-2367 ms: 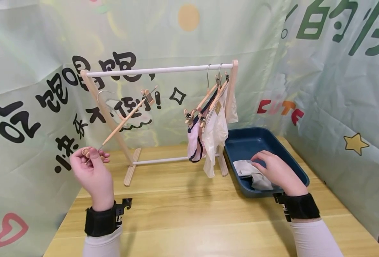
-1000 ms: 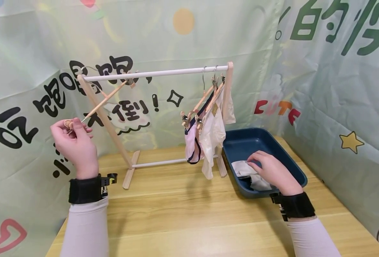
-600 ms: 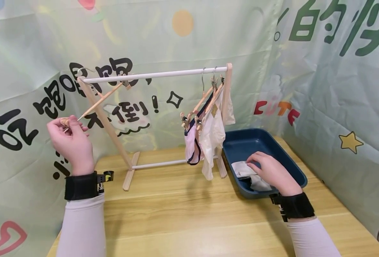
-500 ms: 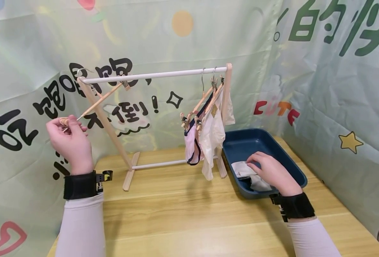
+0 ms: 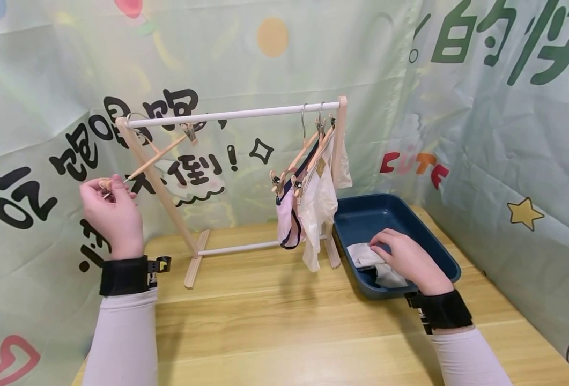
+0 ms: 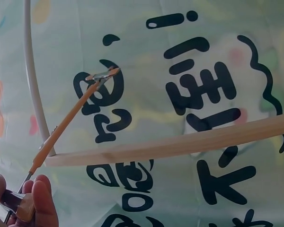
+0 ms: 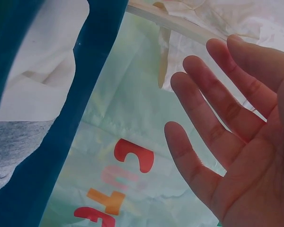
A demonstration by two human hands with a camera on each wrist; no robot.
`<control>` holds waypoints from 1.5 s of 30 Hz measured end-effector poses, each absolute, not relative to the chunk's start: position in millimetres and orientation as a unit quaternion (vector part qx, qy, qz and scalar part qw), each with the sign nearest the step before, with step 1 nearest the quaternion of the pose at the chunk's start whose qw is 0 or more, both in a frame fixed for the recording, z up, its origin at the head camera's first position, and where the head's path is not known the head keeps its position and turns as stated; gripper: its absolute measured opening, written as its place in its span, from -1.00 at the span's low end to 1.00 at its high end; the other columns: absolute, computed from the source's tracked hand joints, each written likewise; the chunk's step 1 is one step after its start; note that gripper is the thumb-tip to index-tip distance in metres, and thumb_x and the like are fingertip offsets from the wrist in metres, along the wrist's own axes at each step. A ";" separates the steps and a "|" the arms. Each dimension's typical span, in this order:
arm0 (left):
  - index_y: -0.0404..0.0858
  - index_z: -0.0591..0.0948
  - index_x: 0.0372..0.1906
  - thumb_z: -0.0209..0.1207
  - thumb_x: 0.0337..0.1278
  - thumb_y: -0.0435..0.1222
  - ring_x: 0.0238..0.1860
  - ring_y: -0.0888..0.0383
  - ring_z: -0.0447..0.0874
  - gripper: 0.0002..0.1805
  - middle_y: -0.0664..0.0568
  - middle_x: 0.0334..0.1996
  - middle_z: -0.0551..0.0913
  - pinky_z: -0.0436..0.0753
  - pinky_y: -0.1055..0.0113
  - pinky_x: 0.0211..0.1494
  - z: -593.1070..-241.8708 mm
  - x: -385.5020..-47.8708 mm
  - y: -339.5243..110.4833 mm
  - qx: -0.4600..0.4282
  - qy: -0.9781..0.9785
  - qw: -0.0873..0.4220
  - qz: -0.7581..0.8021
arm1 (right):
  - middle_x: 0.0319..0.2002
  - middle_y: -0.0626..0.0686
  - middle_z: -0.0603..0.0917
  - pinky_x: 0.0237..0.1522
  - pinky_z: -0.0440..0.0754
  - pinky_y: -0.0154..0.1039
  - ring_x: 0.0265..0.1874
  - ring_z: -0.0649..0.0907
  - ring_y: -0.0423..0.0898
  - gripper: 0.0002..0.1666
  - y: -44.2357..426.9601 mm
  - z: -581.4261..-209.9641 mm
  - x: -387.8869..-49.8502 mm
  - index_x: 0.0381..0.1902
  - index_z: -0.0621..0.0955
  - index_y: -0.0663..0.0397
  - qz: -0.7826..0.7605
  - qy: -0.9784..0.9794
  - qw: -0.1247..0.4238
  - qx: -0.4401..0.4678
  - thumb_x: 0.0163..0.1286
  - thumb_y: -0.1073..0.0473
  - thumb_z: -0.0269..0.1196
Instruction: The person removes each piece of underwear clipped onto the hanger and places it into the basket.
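Observation:
My left hand pinches the near clip end of a bare wooden clip hanger. The hanger slants up and away beside the rack's left post, its metal hook at the left end of the white rod. Whether the hook rests on the rod I cannot tell. In the left wrist view, a dark clip sits between thumb and fingers. Over the blue bin hovers my right hand, its fingers relaxed and holding nothing in the right wrist view. Folded white and grey cloth lies beneath it.
Toward the rod's right end hang a pink garment with navy trim and a white garment, with another pale one behind. The rack's left foot stands on the wooden table. Printed curtains enclose the back and sides.
My left hand first carried the hanger up and left to the rod's left end. Since half a second ago, it moved slightly right and the hook came down. The right hand stays over the bin.

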State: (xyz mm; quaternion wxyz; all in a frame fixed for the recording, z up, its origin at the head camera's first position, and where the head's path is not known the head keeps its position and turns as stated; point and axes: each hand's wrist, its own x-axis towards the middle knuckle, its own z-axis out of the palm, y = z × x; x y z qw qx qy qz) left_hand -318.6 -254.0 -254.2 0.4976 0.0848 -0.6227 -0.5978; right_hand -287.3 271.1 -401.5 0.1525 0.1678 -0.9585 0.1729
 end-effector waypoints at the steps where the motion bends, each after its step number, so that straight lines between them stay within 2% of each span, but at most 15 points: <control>1: -0.03 0.43 -0.22 0.17 0.47 -0.24 -0.45 0.30 0.60 -0.86 0.17 -0.32 0.56 0.64 0.57 -0.32 -255.6 -319.6 -254.2 0.087 -0.628 0.496 -0.593 | -0.20 0.04 0.71 0.00 0.72 0.09 -0.20 0.67 -0.01 -0.88 271.3 -401.5 -287.0 -0.14 0.75 0.05 0.172 -0.958 0.153 0.168 0.44 0.15 0.36; 15: 0.01 0.41 -0.21 0.14 0.50 -0.19 -0.44 0.38 0.60 -0.86 0.24 -0.31 0.55 0.66 0.56 -0.24 -262.2 -323.5 -255.2 0.097 -0.653 0.494 -0.566 | -0.19 0.04 0.72 0.00 0.72 0.09 -0.20 0.68 -0.01 -0.87 270.4 -401.4 -286.5 -0.14 0.75 0.04 0.175 -0.958 0.154 0.168 0.45 0.14 0.36; 29: 0.00 0.42 -0.16 0.16 0.49 -0.16 -0.40 0.37 0.60 -0.87 0.28 -0.28 0.53 0.63 0.59 -0.24 -268.8 -320.6 -252.2 0.104 -0.665 0.490 -0.553 | -0.18 0.04 0.72 0.01 0.72 0.09 -0.19 0.67 -0.01 -0.89 270.4 -402.8 -287.8 -0.13 0.75 0.04 0.175 -0.957 0.156 0.173 0.44 0.17 0.36; 37: 0.02 0.41 -0.21 0.18 0.47 -0.13 -0.42 0.41 0.59 -0.83 0.28 -0.32 0.50 0.59 0.58 -0.28 -274.0 -319.5 -250.9 0.112 -0.667 0.496 -0.545 | -0.18 0.03 0.72 -0.03 0.72 0.06 -0.19 0.67 -0.02 -0.90 270.6 -405.0 -288.3 -0.14 0.74 0.04 0.178 -0.955 0.157 0.177 0.47 0.18 0.33; 45: -0.02 0.44 -0.18 0.18 0.47 -0.15 -0.30 0.37 0.60 -0.86 0.30 -0.29 0.52 0.60 0.55 -0.20 -273.3 -315.8 -248.9 0.119 -0.671 0.502 -0.533 | -0.19 0.01 0.71 -0.04 0.71 0.05 -0.20 0.67 -0.04 -0.91 269.7 -404.5 -287.6 -0.15 0.74 0.03 0.181 -0.955 0.153 0.180 0.47 0.19 0.33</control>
